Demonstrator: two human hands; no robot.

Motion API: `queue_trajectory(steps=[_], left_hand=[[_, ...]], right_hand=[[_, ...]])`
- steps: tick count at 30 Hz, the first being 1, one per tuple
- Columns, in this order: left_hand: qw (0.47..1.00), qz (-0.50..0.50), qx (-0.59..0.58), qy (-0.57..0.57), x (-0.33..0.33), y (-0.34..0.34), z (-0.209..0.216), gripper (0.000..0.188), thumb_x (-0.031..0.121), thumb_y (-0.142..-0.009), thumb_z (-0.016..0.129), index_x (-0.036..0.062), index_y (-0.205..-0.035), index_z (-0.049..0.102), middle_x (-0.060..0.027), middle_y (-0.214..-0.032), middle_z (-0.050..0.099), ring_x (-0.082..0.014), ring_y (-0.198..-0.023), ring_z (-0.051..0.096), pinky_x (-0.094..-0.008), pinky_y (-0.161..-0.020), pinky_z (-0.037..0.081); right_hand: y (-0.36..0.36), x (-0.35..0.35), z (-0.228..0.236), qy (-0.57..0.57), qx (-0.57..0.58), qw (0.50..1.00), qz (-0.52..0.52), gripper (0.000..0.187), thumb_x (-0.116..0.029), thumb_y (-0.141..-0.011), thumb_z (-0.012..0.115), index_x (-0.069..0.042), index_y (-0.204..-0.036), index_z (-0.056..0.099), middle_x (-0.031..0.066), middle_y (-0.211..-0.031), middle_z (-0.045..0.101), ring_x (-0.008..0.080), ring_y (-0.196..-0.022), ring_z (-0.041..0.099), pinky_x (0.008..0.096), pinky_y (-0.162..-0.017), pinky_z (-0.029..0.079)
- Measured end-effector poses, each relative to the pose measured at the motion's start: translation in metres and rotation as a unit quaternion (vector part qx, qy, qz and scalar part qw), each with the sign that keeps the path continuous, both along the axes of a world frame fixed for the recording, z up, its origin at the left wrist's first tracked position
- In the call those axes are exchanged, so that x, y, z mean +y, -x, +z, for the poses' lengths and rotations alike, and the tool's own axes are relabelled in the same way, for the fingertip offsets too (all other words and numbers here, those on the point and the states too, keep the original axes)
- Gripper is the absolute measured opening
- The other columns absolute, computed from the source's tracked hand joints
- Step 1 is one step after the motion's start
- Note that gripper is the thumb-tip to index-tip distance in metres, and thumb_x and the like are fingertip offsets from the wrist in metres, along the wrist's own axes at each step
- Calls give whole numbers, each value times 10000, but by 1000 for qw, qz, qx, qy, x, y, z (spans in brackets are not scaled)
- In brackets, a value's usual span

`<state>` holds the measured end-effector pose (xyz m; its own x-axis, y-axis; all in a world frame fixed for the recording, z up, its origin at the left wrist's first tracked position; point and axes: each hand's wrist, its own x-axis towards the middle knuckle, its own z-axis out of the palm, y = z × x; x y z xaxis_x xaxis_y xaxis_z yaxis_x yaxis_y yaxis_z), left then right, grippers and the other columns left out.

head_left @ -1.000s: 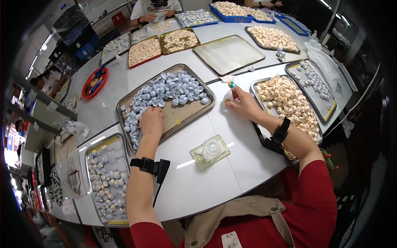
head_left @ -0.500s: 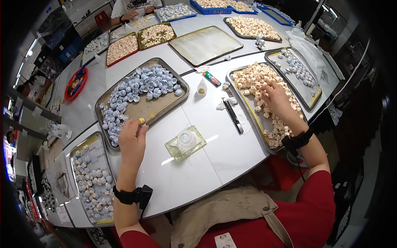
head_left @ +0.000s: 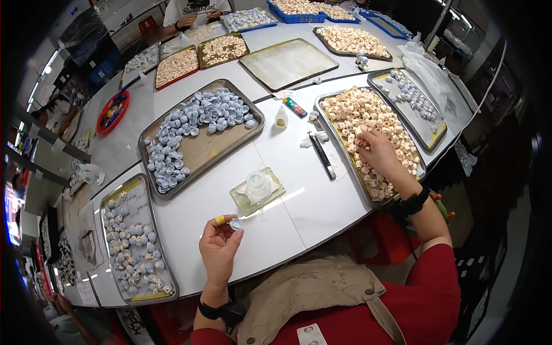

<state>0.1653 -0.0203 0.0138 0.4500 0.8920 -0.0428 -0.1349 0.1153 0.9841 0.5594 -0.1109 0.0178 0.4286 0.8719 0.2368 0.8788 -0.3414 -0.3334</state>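
My left hand [head_left: 220, 245] is raised over the near edge of the white table [head_left: 299, 201], pinching a small pale blue cap [head_left: 234, 224] between thumb and fingers; a yellow cot covers one fingertip. My right hand [head_left: 379, 152] rests in the metal tray [head_left: 359, 178] of small cream-coloured pieces [head_left: 368, 115], fingers curled among them; I cannot tell whether it grips one. A tray [head_left: 201, 150] of pale blue caps [head_left: 195, 118] lies ahead on the left. Between the hands sits a small clear dish [head_left: 258, 187] on a greenish pad.
A black pen-like tool [head_left: 322, 155], a small white bottle [head_left: 280, 117] and a coloured tube [head_left: 295, 107] lie mid-table. A tray of assembled pieces [head_left: 133, 241] is at near left, an empty tray [head_left: 287, 61] beyond. Another person [head_left: 195, 10] sits at the far end.
My left hand has drawn back from the blue-cap tray to the near table edge, now holding a cap. My right hand moved from mid-table into the cream-piece tray.
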Motion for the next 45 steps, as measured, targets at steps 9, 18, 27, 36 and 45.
queue_trajectory(steps=[9,18,27,36,45], left_hand=[[983,-79,-88,138,-17,-17,10,315,-66,-797,619,-16,-1092,522,-130,-1111,569,-197,-908,627,-252,-764,495],[968,-135,-90,192,-18,-22,4,343,21,-837,615,-1,-1166,519,-142,-1125,582,-179,-909,624,-230,-764,520],[955,-153,-136,216,-20,-31,4,406,57,-864,604,28,-1254,493,-111,-1154,581,-171,-954,608,-242,-805,510],[943,-110,-184,255,-22,-25,-5,354,47,-900,543,30,-1250,490,-123,-1162,582,-185,-1009,598,-240,-840,509],[954,-81,-178,226,-15,-1,-17,325,56,-899,550,30,-1220,511,-116,-1138,596,-181,-971,612,-250,-813,510]], right_hand=[[-11,16,6,84,25,996,6,213,-124,-735,668,-19,-909,605,160,-859,608,315,-821,600,385,-740,476],[-14,18,10,93,53,993,51,172,-78,-787,637,4,-936,608,166,-871,635,274,-774,633,357,-693,496],[18,11,25,-188,474,858,55,117,-101,-867,609,-42,-966,589,43,-804,639,107,-733,617,221,-658,492],[108,12,18,-45,716,680,152,324,-60,-847,632,21,-1152,559,68,-989,630,143,-890,613,250,-779,489],[134,38,17,-24,657,732,178,291,-64,-857,628,9,-1132,568,37,-956,628,102,-877,598,231,-740,476]])
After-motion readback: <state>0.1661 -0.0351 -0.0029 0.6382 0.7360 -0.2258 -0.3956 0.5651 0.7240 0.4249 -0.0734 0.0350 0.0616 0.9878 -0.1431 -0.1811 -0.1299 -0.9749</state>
